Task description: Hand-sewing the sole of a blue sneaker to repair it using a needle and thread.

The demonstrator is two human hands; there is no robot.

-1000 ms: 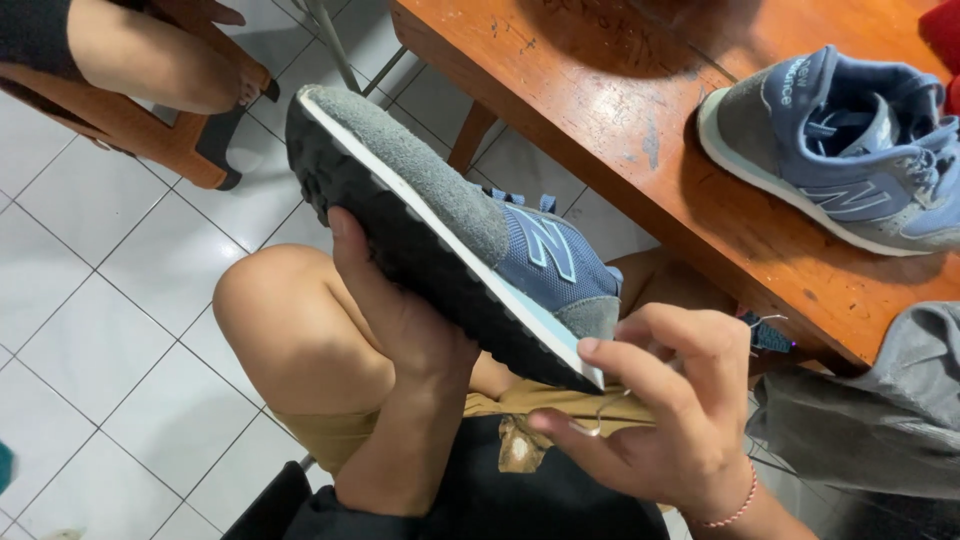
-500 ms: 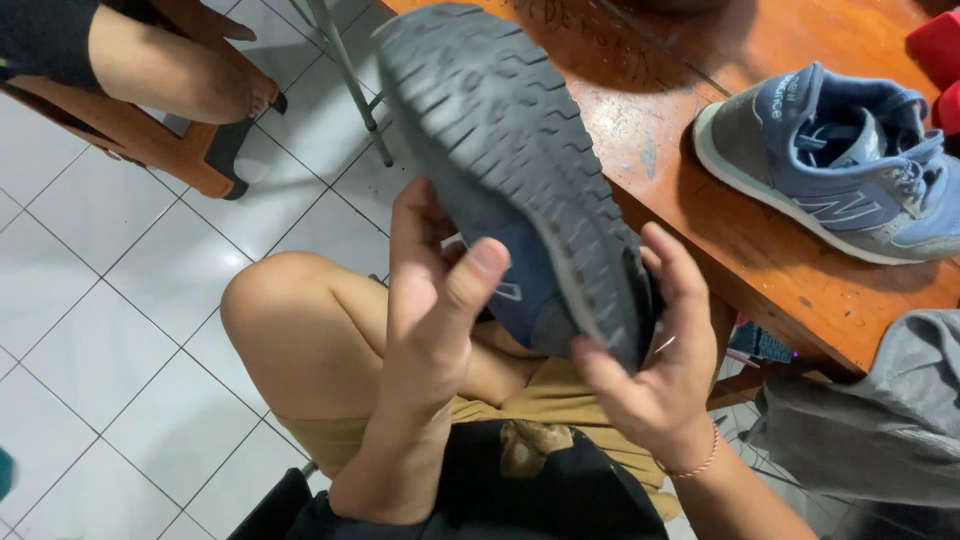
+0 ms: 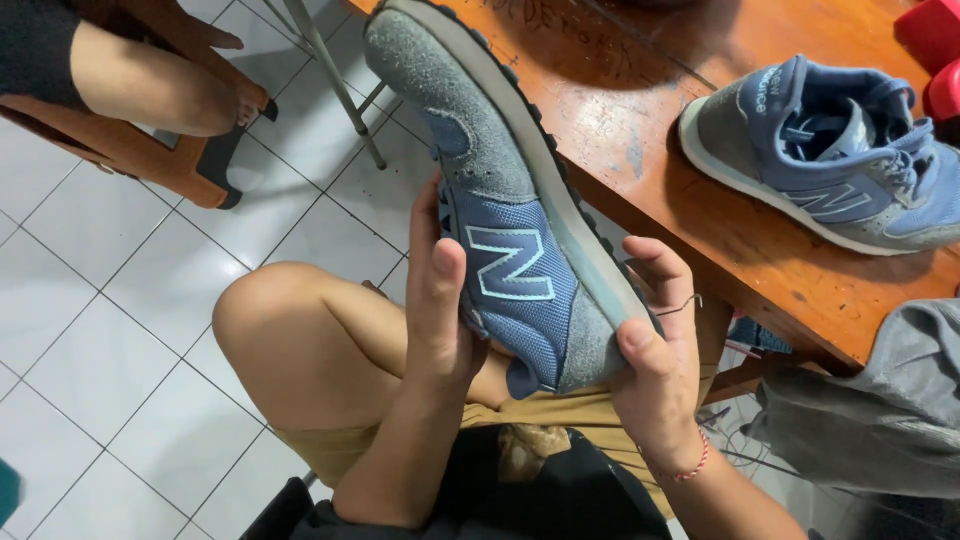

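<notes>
Sitting at the far left, another person's bare leg rests on a wooden stool above the white tiled floor. Nearer the middle, the wearer's own bare knee rises over tan shorts.

The left hand stands upright against the blue mesh side of a blue and grey sneaker, thumb laid along the upper beside the pale outlined logo, the other fingers hidden behind the shoe and closed on it. The sneaker is held in the air above the lap, tilted on its side, grey suede toe pointing up and away toward the table edge, heel down near the shorts, the pale midsole and dark outsole facing right.

The right hand cups the heel end from below and from the right, its fingers curled over the sole and the thumb pressed on the grey heel patch, so both hands grip the same shoe. A thin red bracelet circles the right wrist.

Further right, the matching second sneaker lies on its sole on the worn orange wooden table, well apart from the held one. A grey cloth hangs at the lower right.
</notes>
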